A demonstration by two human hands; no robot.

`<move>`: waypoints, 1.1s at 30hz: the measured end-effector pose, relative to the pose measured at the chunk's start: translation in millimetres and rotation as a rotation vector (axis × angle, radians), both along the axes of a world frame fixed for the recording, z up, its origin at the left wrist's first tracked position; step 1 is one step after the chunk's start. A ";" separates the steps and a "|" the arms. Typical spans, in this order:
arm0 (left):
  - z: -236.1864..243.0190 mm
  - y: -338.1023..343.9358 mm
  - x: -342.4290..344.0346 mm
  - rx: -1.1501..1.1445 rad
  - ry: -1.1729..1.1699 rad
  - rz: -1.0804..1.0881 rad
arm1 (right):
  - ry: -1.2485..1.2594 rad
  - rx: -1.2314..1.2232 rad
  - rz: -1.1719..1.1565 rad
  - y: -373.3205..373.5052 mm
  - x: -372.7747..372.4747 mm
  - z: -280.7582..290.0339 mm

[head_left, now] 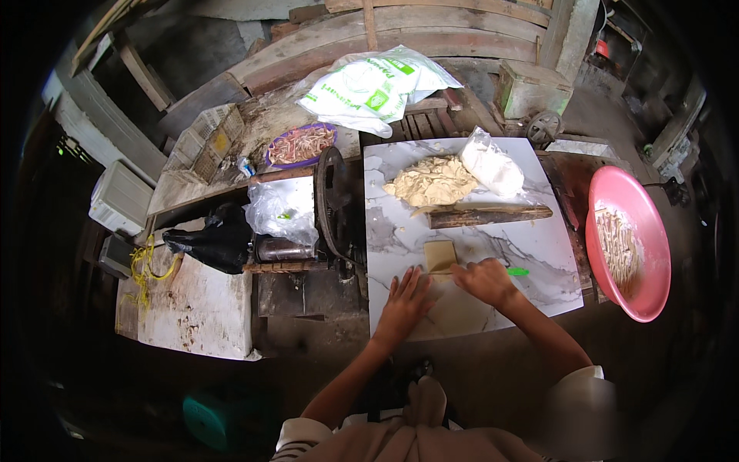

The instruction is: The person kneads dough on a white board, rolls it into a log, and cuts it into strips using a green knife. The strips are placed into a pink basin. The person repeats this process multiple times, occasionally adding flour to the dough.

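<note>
On a white marbled board (pixel 400 327), a small flat square of yellowish dough (pixel 440 255) lies in front of me. My left hand (pixel 406 306) rests flat with fingers spread, its fingertips beside the dough's near-left edge. Closed at the dough's near-right edge is my right hand (pixel 485 283). A green handle (pixel 518 271) sticks out to the right of that fist, seemingly from a thin cutting tool whose blade I cannot make out. Farther back lie a dark wooden rolling pin (pixel 489 216), a heap of flattened dough pieces (pixel 431 182) and a bag of white powder (pixel 495 167).
At the right stands a pink basin (pixel 654 254) of pale strips. Left of the board is a hand-wheel machine (pixel 331 204) with a clear plastic bag (pixel 285 212). Behind it are a purple-rimmed tray (pixel 302 145), a crate (pixel 202 142) and a white-green sack (pixel 369 92).
</note>
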State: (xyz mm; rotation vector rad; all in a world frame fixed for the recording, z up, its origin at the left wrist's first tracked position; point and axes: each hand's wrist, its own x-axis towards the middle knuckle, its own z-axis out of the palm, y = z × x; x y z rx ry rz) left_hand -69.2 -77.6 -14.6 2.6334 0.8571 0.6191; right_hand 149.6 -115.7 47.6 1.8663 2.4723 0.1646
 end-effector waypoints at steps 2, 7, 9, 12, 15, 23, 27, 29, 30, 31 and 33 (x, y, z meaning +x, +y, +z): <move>-1.5 -0.6 1.6 0.010 -0.006 0.005 | 0.000 0.068 0.014 2.6 -1.5 -6.3; 8.0 -2.0 3.2 -0.036 0.003 0.004 | -0.067 0.069 0.026 7.2 -2.4 -3.2; 9.8 -0.9 2.4 -0.043 -0.013 -0.004 | -0.059 0.068 0.032 8.6 -3.1 0.1; 5.4 -1.1 2.2 -0.030 -0.012 -0.002 | -0.059 0.082 0.047 8.8 -2.4 1.7; 5.5 -0.4 2.4 -0.049 0.000 -0.006 | -0.067 0.087 0.061 9.0 -1.0 1.4; 12.2 -1.3 2.0 -0.033 0.051 -0.015 | -0.103 0.061 0.068 10.4 1.0 -1.2; 11.5 -3.0 2.3 -0.011 0.065 -0.009 | -0.126 0.028 0.088 12.0 5.8 -4.6; 9.8 -3.1 3.0 -0.005 0.065 -0.007 | -0.115 0.016 0.105 12.3 8.1 -4.3; 9.3 -2.6 3.1 -0.001 0.065 -0.004 | -0.124 -0.006 0.095 12.7 7.6 -2.5; 9.1 -2.3 2.9 -0.005 0.064 -0.005 | -0.133 -0.028 0.085 12.5 6.7 0.5; 9.1 -2.0 3.0 -0.012 0.060 -0.008 | -0.138 -0.045 0.079 11.9 7.2 1.7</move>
